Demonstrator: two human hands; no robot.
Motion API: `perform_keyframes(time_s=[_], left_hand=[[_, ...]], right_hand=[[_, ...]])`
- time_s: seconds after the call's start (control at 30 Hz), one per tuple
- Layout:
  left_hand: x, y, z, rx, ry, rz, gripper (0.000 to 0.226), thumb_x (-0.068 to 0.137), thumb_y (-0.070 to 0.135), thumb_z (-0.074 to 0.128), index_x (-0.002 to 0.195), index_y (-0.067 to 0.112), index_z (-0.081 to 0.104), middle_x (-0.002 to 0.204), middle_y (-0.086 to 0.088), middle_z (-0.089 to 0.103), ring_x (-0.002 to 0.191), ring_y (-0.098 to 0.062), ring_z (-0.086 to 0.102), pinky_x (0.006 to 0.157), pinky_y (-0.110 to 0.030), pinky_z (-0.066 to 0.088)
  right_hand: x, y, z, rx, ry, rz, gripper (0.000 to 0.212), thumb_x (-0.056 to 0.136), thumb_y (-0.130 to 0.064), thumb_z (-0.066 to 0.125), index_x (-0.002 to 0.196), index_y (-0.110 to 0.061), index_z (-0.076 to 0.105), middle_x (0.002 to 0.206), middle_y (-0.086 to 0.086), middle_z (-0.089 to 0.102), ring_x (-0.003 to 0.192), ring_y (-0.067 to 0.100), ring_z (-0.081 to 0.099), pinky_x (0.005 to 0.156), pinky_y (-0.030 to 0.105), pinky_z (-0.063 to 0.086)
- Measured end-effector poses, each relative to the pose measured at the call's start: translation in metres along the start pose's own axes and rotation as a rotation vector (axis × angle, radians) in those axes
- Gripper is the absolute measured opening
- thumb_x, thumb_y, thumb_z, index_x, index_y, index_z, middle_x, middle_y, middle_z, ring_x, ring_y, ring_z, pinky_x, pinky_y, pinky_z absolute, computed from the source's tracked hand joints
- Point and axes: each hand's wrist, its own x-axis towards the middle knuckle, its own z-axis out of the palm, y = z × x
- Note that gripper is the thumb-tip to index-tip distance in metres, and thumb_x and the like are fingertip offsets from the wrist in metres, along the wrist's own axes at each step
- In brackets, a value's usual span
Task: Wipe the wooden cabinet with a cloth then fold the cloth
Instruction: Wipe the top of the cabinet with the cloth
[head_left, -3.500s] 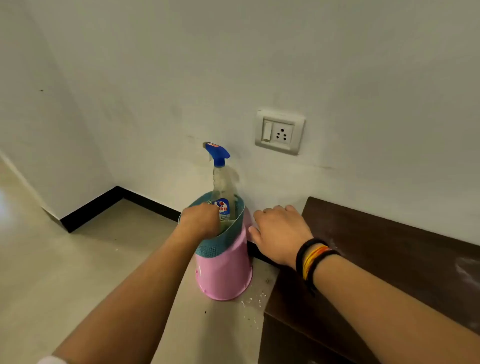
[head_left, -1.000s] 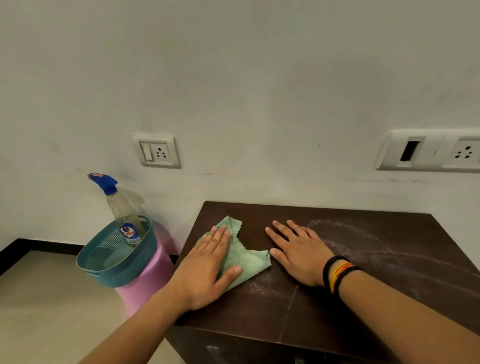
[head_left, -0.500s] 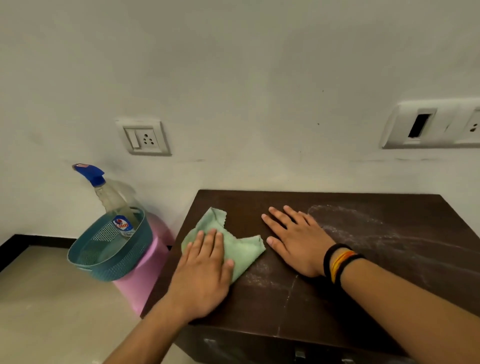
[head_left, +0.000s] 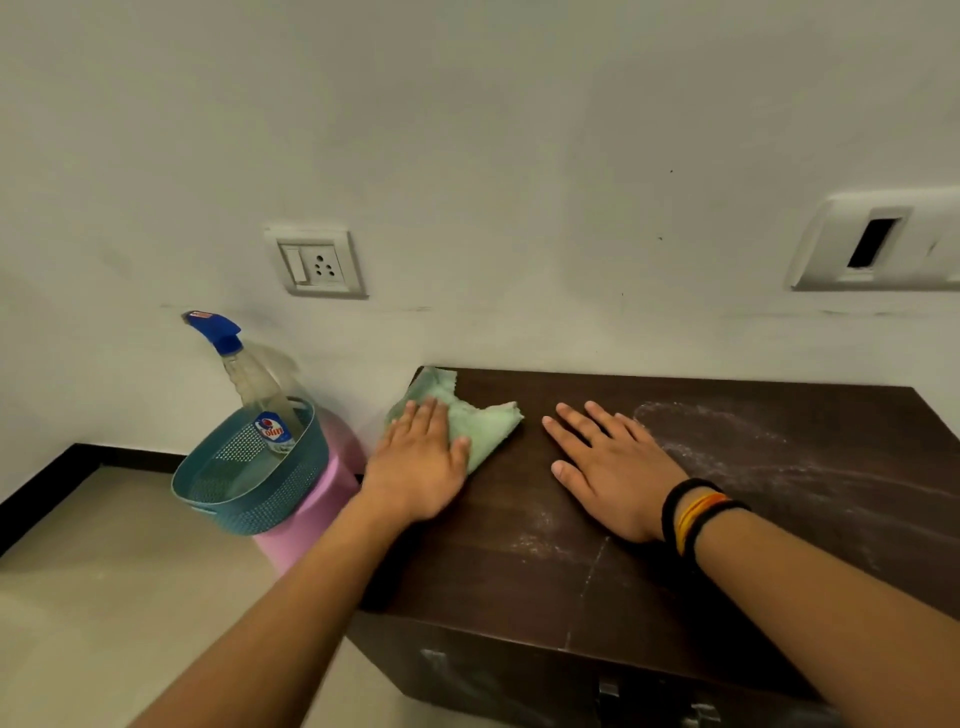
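teal basket (head_left: 244, 488) beside wooden cabinet (head_left: 649, 571)

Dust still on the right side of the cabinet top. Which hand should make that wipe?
Left, probably. The left hand already presses the cloth; the right hand lies bare and flat beside the dust.

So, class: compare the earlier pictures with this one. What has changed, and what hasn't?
The left hand left the basket and now presses the green cloth, sliding it toward the cabinet's back-left corner. The right hand stays flat on top; the spray bottle stays in the basket.
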Motion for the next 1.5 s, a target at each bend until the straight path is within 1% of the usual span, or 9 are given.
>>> perform_keyframes(time_s=[0.2, 0.4, 0.57, 0.77, 0.9, 1.03, 1.23, 1.4, 1.5], left_hand=[[-0.052, 0.055, 0.015, 0.021, 0.027, 0.228, 0.069, 0.101, 0.053, 0.017, 0.16, 0.017, 0.01, 0.168, -0.004, 0.007, 0.155, -0.021, 0.001, 0.123, -0.036, -0.002], [0.01, -0.013, 0.002, 0.018, 0.003, -0.115, 0.067, 0.103, 0.051, 0.017, 0.159, 0.014, 0.014, 0.167, -0.013, 0.01, 0.154, -0.029, 0.008, 0.125, -0.045, 0.007], [0.01, 0.059, 0.018, -0.016, -0.018, 0.21, 0.064, 0.103, 0.048, 0.021, 0.16, 0.018, 0.015, 0.168, -0.005, 0.011, 0.155, -0.022, 0.004, 0.125, -0.042, 0.003], [-0.003, -0.009, 0.002, 0.012, -0.019, -0.027, 0.062, 0.105, 0.047, 0.017, 0.16, 0.02, 0.01, 0.169, -0.006, 0.007, 0.155, -0.023, 0.005, 0.125, -0.042, 0.005], [-0.01, 0.055, 0.01, 0.002, 0.022, 0.261, 0.06, 0.105, 0.046, 0.023, 0.16, 0.023, 0.015, 0.168, -0.001, 0.01, 0.155, -0.019, 0.004, 0.125, -0.041, 0.005], [0.045, 0.013, -0.003, 0.02, -0.003, -0.006, 0.061, 0.104, 0.045, 0.018, 0.159, 0.018, 0.014, 0.168, -0.008, 0.011, 0.155, -0.025, 0.007, 0.125, -0.044, 0.008], [-0.049, 0.069, 0.018, 0.009, 0.032, 0.277, 0.066, 0.099, 0.049, 0.014, 0.159, 0.022, 0.018, 0.168, -0.002, 0.014, 0.155, -0.021, 0.007, 0.125, -0.042, 0.008], [-0.021, 0.023, 0.005, 0.013, -0.011, -0.025, 0.064, 0.103, 0.048, 0.014, 0.159, 0.017, 0.015, 0.168, -0.01, 0.013, 0.154, -0.027, 0.008, 0.125, -0.044, 0.008], [-0.106, 0.049, 0.018, 0.004, -0.02, 0.06, 0.068, 0.1, 0.049, 0.01, 0.16, 0.018, 0.013, 0.168, -0.008, 0.009, 0.155, -0.026, 0.005, 0.125, -0.044, 0.007]], right_hand=[[-0.004, 0.002, 0.0, -0.007, -0.007, -0.004, 0.064, 0.098, -0.055, 0.003, 0.159, -0.035, -0.001, 0.169, -0.006, -0.003, 0.155, 0.021, -0.005, 0.124, 0.042, 0.0], [-0.01, -0.009, 0.003, 0.037, -0.004, 0.019, 0.061, 0.103, -0.055, 0.009, 0.159, -0.034, -0.002, 0.169, -0.007, -0.004, 0.155, 0.02, -0.006, 0.124, 0.041, -0.001], [-0.009, 0.001, 0.001, 0.012, 0.024, 0.013, 0.061, 0.103, -0.052, 0.011, 0.16, -0.031, 0.001, 0.169, -0.006, -0.003, 0.155, 0.02, -0.005, 0.125, 0.04, 0.0], [-0.006, -0.005, 0.003, 0.019, -0.006, -0.009, 0.062, 0.102, -0.055, 0.009, 0.159, -0.033, -0.003, 0.169, -0.006, -0.005, 0.155, 0.02, -0.007, 0.125, 0.04, -0.001], [0.002, 0.006, -0.005, -0.009, 0.043, -0.023, 0.063, 0.102, -0.052, 0.01, 0.16, -0.03, 0.001, 0.169, -0.004, -0.002, 0.155, 0.021, -0.004, 0.124, 0.04, 0.0], [0.006, -0.003, -0.002, -0.024, 0.018, -0.007, 0.063, 0.103, -0.054, 0.008, 0.16, -0.029, -0.002, 0.169, -0.005, -0.004, 0.155, 0.021, -0.004, 0.125, 0.041, 0.001], [0.006, 0.006, -0.006, -0.041, 0.025, 0.016, 0.061, 0.104, -0.046, 0.014, 0.16, -0.027, 0.001, 0.17, -0.004, -0.001, 0.155, 0.022, 0.001, 0.124, 0.045, 0.007], [-0.01, -0.003, -0.003, -0.11, 0.004, 0.044, 0.064, 0.102, -0.05, 0.009, 0.16, -0.025, 0.005, 0.169, -0.003, 0.007, 0.154, 0.026, 0.011, 0.121, 0.051, 0.01], [-0.025, -0.008, 0.0, -0.178, -0.013, 0.036, 0.063, 0.103, -0.048, 0.009, 0.16, -0.023, 0.006, 0.169, -0.001, 0.011, 0.15, 0.03, 0.018, 0.119, 0.053, 0.013]])
